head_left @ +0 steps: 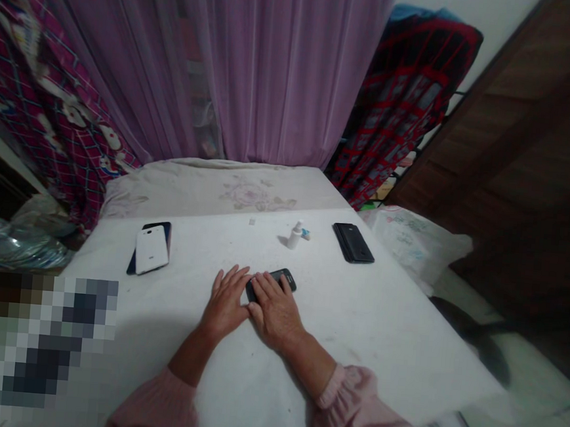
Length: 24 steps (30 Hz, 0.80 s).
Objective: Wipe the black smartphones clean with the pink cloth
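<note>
Centre frame: black phone [288, 279], right hand [277, 313] spread across it, left hand [226, 303] spread alongside; uneven pressing could skid it.

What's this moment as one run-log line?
left hand: beside black phone; right hand: laid on it; white bottle: upright beyond it; white phone: at left, atop dark phone

Purple curtains [287, 62], floral tblcloth [252, 192] suggest home rm.
</note>
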### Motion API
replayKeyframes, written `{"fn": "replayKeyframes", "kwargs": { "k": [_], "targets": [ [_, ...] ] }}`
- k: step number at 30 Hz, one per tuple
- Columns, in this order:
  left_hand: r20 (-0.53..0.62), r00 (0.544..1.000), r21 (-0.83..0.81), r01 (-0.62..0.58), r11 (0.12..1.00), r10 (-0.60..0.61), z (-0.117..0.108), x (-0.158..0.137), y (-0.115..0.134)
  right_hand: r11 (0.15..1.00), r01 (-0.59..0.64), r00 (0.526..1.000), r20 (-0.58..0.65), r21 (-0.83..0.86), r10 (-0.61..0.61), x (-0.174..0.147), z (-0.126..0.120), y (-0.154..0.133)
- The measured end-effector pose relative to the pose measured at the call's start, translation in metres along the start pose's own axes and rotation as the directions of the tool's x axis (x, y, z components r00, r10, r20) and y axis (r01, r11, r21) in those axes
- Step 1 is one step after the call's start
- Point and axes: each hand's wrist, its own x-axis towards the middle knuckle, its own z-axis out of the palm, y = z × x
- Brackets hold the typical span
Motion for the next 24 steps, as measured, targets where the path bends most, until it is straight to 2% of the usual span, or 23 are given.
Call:
{"fn": "replayKeyframes", "kwargs": {
  "k": [4, 10, 13, 16, 24],
  "targets": [
    [-0.008, 1.0, 0.011, 0.002, 1.0, -0.002, 0.0, 0.0, 0.001, 1.0, -0.018, 1.0, 0.005, 0.0, 0.018, 0.003, -0.001, 0.002],
    [-0.05, 0.999, -0.013, -0.008, 1.0, 0.007, 0.003, 0.001, -0.001, 0.977, -0.178, 0.983, -0.067, -0.118, 0.171, -0.002, -0.001, 0.029],
    [-0.053, 0.999, -0.02, -0.011, 1.0, 0.01, 0.004, 0.001, -0.001, 0.967, -0.212, 0.975, -0.091, -0.14, 0.201, -0.003, -0.002, 0.035],
    [-0.039, 0.999, -0.016, -0.011, 1.0, 0.011, 0.003, 0.001, -0.001, 0.976, -0.182, 0.982, -0.075, -0.117, 0.174, 0.0, -0.002, 0.029],
    [-0.023, 0.999, 0.007, -0.027, 1.0, 0.027, 0.004, 0.0, -0.003, 1.0, -0.002, 1.0, 0.007, -0.006, 0.002, 0.008, 0.002, 0.0]
  ]
}}
